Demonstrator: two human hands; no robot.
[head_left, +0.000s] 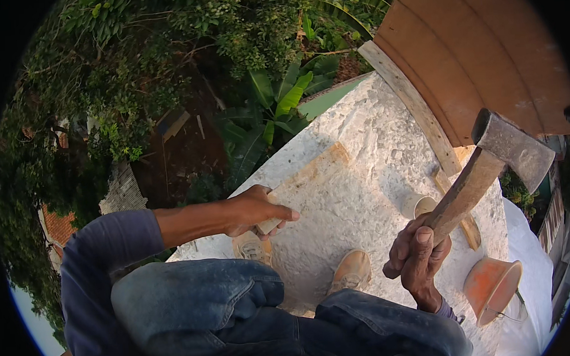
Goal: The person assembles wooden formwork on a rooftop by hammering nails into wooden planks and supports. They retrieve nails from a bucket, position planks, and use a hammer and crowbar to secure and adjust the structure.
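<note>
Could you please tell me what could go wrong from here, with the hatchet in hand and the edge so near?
The right hand holds the hatchet by its handle; a stray swing might strike the left hand, closed around a pale piece, or a shoe.
The rough white surface ends beside leafy plants that look lower, so lost balance could mean a fall.
The orange bucket near the right hand could get knocked.
</note>
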